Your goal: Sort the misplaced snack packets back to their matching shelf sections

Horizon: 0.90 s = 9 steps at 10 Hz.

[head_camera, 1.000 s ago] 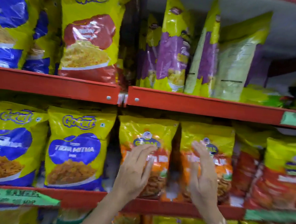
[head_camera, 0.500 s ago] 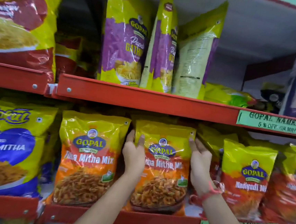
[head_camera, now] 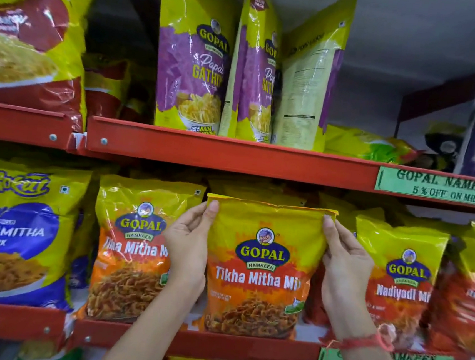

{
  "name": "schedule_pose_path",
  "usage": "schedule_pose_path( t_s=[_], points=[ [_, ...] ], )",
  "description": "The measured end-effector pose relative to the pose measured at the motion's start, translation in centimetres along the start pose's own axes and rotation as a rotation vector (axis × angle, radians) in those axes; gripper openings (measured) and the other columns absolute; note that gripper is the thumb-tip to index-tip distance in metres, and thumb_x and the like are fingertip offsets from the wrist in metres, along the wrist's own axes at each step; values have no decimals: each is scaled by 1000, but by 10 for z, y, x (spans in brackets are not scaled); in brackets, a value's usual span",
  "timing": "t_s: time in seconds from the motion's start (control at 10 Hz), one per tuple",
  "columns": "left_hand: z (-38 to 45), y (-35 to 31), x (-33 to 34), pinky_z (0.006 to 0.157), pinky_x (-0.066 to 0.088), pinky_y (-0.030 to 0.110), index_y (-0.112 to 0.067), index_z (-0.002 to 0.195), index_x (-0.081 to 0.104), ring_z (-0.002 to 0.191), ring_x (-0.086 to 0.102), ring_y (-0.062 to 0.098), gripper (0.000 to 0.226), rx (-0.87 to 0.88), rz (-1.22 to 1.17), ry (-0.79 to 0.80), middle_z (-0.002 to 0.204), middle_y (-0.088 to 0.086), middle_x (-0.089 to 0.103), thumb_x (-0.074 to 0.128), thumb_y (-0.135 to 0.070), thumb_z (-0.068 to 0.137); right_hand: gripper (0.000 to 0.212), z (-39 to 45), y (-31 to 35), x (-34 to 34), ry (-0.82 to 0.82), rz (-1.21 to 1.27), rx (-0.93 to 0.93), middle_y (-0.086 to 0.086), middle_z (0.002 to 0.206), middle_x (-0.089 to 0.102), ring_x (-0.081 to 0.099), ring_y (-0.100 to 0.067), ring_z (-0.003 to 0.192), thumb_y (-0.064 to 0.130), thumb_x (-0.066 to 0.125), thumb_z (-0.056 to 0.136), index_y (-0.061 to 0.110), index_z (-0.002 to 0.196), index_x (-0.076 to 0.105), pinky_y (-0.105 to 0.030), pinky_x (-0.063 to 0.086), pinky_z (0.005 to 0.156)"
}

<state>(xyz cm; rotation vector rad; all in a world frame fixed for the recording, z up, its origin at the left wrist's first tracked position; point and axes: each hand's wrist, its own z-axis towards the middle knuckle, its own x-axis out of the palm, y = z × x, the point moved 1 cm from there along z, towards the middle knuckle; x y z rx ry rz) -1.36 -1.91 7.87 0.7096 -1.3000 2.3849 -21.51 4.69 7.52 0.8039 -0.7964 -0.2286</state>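
Note:
An orange and yellow Tikha Mitha Mix packet (head_camera: 259, 269) stands upright on the middle red shelf (head_camera: 214, 344). My left hand (head_camera: 189, 247) grips its left edge, thumb on the front near the top corner. My right hand (head_camera: 343, 271) grips its right edge the same way. A matching orange Tikha Mitha Mix packet (head_camera: 133, 251) stands just to its left. To the right stands a red Nadiyadi Mix packet (head_camera: 400, 279). At far left is a blue Tikha Mitha packet (head_camera: 16, 234).
The upper red shelf (head_camera: 232, 156) carries purple Papdi Gathiya packets (head_camera: 195, 59), one turned back to front (head_camera: 307, 79), a red packet (head_camera: 26, 43) at left and a green packet (head_camera: 370, 146) lying flat. Green price labels (head_camera: 438, 186) hang on the shelf edges. More packets fill the shelf below.
The view has moved closer and to the right. My hands went from open in front of the orange packets to gripping both sides of one, sliding up near its top corners.

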Motion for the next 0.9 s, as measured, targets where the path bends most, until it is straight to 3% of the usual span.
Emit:
schedule_pose_path(
  t_s=[0.1, 0.2, 0.3, 0.4, 0.5, 0.7, 0.9],
  points=[
    [1, 3, 4, 82, 53, 8, -22, 104, 68, 99, 69, -3, 17, 149, 221, 6, 91, -20, 74, 64, -28, 89, 31, 6, -5, 13, -79, -135, -39, -7, 107, 76, 69, -26, 112, 24, 73, 85, 10, 112, 73, -43, 52, 103],
    [-20, 22, 1, 119, 26, 25, -21, 149, 32, 146, 31, 12, 49, 543, 592, 113, 155, -4, 39, 40, -31, 101, 56, -10, -21, 25, -38, -490, -276, -9, 152, 50, 49, -18, 132, 41, 44, 101, 17, 151, 40, -36, 35, 115],
    [-43, 64, -12, 124, -4, 39, -10, 154, 16, 153, 3, 18, 59, 805, 1065, 336, 166, 5, 5, 29, -32, 101, 65, -41, -58, 18, 155, -968, -735, -7, 170, 0, 0, -20, 157, 43, 22, 106, 16, 160, -2, -35, 0, 127],
    [-39, 91, -23, 124, -1, 42, -7, 153, 19, 153, -1, 15, 62, 784, 1321, 473, 165, 5, 3, 21, -41, 101, 63, -49, -94, -3, 324, -1219, -856, -13, 168, 9, 2, -24, 157, 39, 21, 106, 4, 158, 12, -43, 10, 126],
    [-23, 94, -20, 123, 5, 44, -9, 155, 9, 153, -1, 17, 66, 746, 1433, 546, 166, 7, 2, 22, -44, 101, 64, -40, -105, -13, 410, -1394, -863, -16, 165, 21, -1, -16, 156, 42, 21, 104, 1, 154, 22, -45, 16, 124],
    [-27, 77, -30, 121, 10, 43, -10, 155, 10, 153, 4, 18, 67, 756, 1449, 628, 166, 5, 3, 22, -47, 101, 66, -49, -100, -12, 405, -1475, -870, -16, 165, 21, 12, -24, 155, 43, 22, 104, 0, 154, 27, -48, 19, 122],
    [2, -22, -72, 124, 0, 42, -8, 153, 7, 152, -7, 14, 65, 966, 1355, 360, 163, -1, -14, 22, -44, 101, 65, -91, -33, 67, 331, -1252, -1135, -14, 163, 25, 4, -20, 156, 42, 29, 105, 0, 153, 20, -48, 18, 124]
  ],
)
